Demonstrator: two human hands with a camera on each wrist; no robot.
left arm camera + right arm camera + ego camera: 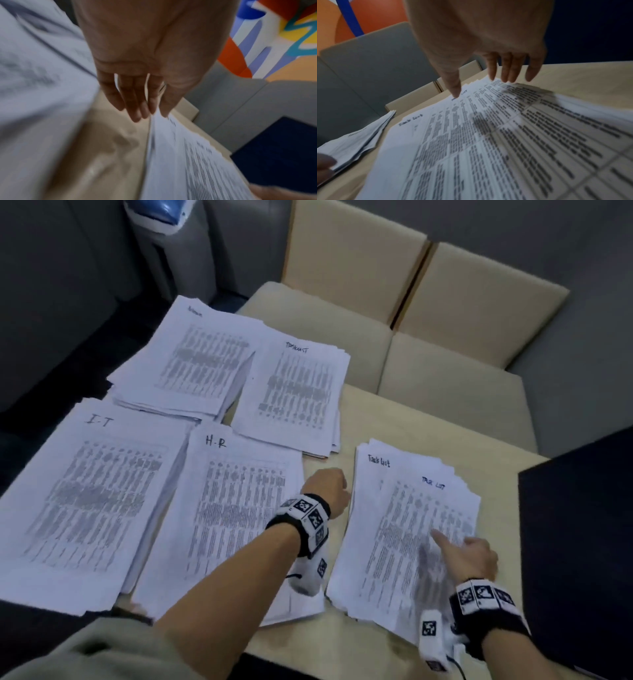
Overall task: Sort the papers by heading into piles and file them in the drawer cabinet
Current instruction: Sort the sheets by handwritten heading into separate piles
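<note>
Fingertips [137, 116] of the left hand [327, 486] sit straight and close together at the left edge of the Task List pile [407, 529], thumb on the far side of that paper edge, so whether it pinches the sheets cannot be told; only the left wrist view shows this, the head view giving just the back of the hand. Right hand [474, 554] is spread, holding nothing, index finger [442, 539] laid on the top sheet, and the right wrist view adds three more fingers over the far right edge. That fanned pile lies on the beige table [411, 419], long axis running away from the person, headings at the far end. Left of it lie the H-R pile [226, 518], I-T pile [85, 501] and two more stacks beyond.
</note>
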